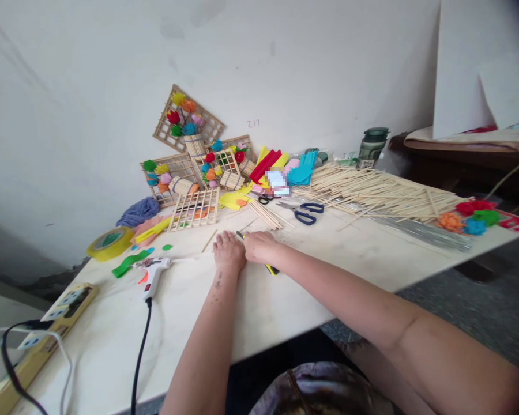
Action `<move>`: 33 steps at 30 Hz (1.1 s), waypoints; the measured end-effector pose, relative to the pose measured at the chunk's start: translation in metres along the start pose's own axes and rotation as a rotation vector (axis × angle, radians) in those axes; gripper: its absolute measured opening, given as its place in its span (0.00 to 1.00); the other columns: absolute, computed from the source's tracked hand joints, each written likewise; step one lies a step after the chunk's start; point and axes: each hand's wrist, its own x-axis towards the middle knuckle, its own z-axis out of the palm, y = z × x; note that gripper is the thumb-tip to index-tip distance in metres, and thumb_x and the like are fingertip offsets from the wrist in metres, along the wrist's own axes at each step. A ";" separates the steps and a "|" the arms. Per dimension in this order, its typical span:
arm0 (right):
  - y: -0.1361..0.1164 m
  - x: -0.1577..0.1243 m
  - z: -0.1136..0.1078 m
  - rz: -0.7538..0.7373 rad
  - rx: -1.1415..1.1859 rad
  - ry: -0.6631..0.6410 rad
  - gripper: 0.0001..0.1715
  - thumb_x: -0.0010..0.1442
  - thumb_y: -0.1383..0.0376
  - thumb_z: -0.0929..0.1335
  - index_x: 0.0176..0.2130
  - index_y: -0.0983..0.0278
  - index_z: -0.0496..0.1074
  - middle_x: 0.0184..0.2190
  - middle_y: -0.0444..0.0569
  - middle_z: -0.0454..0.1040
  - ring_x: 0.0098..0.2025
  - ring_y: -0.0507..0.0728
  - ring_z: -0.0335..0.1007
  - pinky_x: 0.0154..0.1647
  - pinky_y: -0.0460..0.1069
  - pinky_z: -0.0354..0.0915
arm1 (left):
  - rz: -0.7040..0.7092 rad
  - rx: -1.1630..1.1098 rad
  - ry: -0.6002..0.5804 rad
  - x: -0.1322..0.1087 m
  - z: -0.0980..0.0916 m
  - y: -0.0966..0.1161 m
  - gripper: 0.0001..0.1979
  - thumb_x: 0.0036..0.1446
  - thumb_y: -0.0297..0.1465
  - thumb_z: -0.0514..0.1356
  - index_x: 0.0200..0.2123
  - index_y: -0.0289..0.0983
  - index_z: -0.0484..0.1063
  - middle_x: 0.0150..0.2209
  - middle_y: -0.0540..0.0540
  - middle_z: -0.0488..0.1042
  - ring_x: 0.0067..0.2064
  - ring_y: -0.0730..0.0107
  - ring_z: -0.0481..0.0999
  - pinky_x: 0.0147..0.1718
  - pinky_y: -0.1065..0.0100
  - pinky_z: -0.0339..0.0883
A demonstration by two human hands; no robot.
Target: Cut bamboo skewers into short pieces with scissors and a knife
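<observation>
My left hand rests on the pale table with its fingers curled down, pressing on something too small to make out. My right hand lies right beside it, closed around a yellow and black tool whose tip pokes out past the fingers. Thin wooden sticks lie just beyond both hands. A single loose stick sits left of my left hand.
A white glue gun with a black cord lies to the left, near a tape roll and power strip. Blue scissors, a large pile of sticks, stick frames with paper flowers, a bottle.
</observation>
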 end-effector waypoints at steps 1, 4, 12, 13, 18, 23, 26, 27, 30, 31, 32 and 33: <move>-0.002 0.002 -0.001 -0.011 -0.003 0.008 0.21 0.50 0.68 0.63 0.45 0.68 0.68 0.44 0.60 0.71 0.47 0.59 0.66 0.42 0.49 0.62 | 0.003 0.006 -0.014 0.000 -0.001 0.000 0.27 0.56 0.31 0.43 0.58 0.26 0.51 0.60 0.37 0.49 0.60 0.54 0.48 0.55 0.55 0.46; -0.002 0.005 -0.001 -0.023 -0.014 0.019 0.20 0.50 0.67 0.63 0.44 0.68 0.68 0.43 0.60 0.71 0.46 0.59 0.67 0.41 0.49 0.62 | -0.001 0.001 -0.017 0.001 0.000 -0.001 0.27 0.56 0.31 0.44 0.58 0.27 0.51 0.61 0.37 0.48 0.60 0.55 0.47 0.55 0.55 0.46; 0.029 -0.001 0.009 -0.001 0.016 0.140 0.24 0.50 0.67 0.61 0.48 0.67 0.63 0.37 0.56 0.74 0.41 0.61 0.69 0.33 0.49 0.62 | 0.006 -0.070 0.123 0.007 0.014 -0.005 0.23 0.57 0.30 0.41 0.54 0.28 0.60 0.57 0.35 0.57 0.58 0.56 0.54 0.53 0.56 0.50; 0.032 0.000 0.011 0.015 0.021 0.164 0.25 0.50 0.66 0.61 0.49 0.67 0.61 0.37 0.56 0.74 0.40 0.61 0.70 0.33 0.49 0.62 | 0.017 -0.073 0.133 0.007 0.013 -0.007 0.22 0.57 0.29 0.42 0.51 0.30 0.63 0.55 0.36 0.60 0.57 0.57 0.56 0.52 0.57 0.52; 0.044 0.001 0.013 0.105 0.058 0.198 0.26 0.49 0.64 0.63 0.48 0.68 0.61 0.37 0.57 0.73 0.40 0.61 0.69 0.33 0.49 0.61 | -0.005 -0.131 0.122 0.009 0.005 -0.016 0.16 0.56 0.29 0.45 0.36 0.37 0.72 0.41 0.41 0.72 0.46 0.62 0.69 0.41 0.64 0.62; 0.050 0.006 0.007 0.154 0.114 0.220 0.18 0.49 0.64 0.62 0.42 0.66 0.66 0.38 0.56 0.73 0.41 0.60 0.68 0.34 0.48 0.61 | -0.032 -0.122 0.189 0.009 -0.002 -0.023 0.11 0.54 0.35 0.50 0.35 0.42 0.71 0.42 0.45 0.71 0.46 0.62 0.67 0.36 0.66 0.63; 0.055 0.012 0.000 0.190 0.149 0.233 0.17 0.51 0.65 0.61 0.42 0.66 0.67 0.39 0.57 0.72 0.41 0.60 0.68 0.33 0.48 0.61 | 0.018 -0.012 0.207 0.012 -0.005 -0.028 0.12 0.53 0.38 0.51 0.36 0.40 0.69 0.41 0.42 0.69 0.47 0.59 0.64 0.38 0.63 0.62; 0.057 0.014 -0.002 0.197 0.160 0.223 0.17 0.51 0.65 0.61 0.42 0.66 0.67 0.39 0.57 0.72 0.41 0.60 0.68 0.33 0.48 0.61 | 0.026 0.020 0.191 0.013 -0.005 -0.029 0.12 0.53 0.38 0.51 0.37 0.39 0.69 0.41 0.42 0.69 0.47 0.58 0.64 0.38 0.62 0.61; 0.060 0.018 -0.004 0.209 0.177 0.157 0.18 0.50 0.67 0.61 0.42 0.66 0.67 0.40 0.56 0.72 0.42 0.60 0.68 0.33 0.48 0.61 | 0.025 0.070 0.145 0.013 -0.005 -0.037 0.13 0.55 0.35 0.49 0.38 0.36 0.68 0.41 0.40 0.67 0.46 0.58 0.63 0.39 0.62 0.61; 0.061 0.018 -0.004 0.211 0.174 0.143 0.18 0.49 0.68 0.61 0.42 0.65 0.67 0.41 0.56 0.72 0.42 0.60 0.68 0.33 0.49 0.61 | 0.017 0.079 0.149 0.012 -0.004 -0.040 0.13 0.55 0.34 0.48 0.38 0.35 0.68 0.41 0.39 0.67 0.46 0.58 0.63 0.39 0.62 0.61; 0.061 0.019 -0.003 0.211 0.168 0.138 0.19 0.49 0.68 0.61 0.43 0.65 0.67 0.41 0.55 0.72 0.42 0.60 0.68 0.33 0.49 0.62 | 0.011 0.087 0.164 0.011 -0.003 -0.043 0.14 0.56 0.34 0.47 0.38 0.34 0.68 0.41 0.39 0.67 0.46 0.58 0.63 0.38 0.62 0.61; 0.060 0.019 -0.002 0.212 0.158 0.137 0.19 0.49 0.68 0.61 0.43 0.65 0.67 0.40 0.55 0.72 0.42 0.61 0.68 0.33 0.49 0.62 | 0.003 0.091 0.188 0.009 -0.001 -0.046 0.14 0.56 0.34 0.46 0.38 0.34 0.68 0.41 0.39 0.67 0.46 0.58 0.63 0.38 0.62 0.61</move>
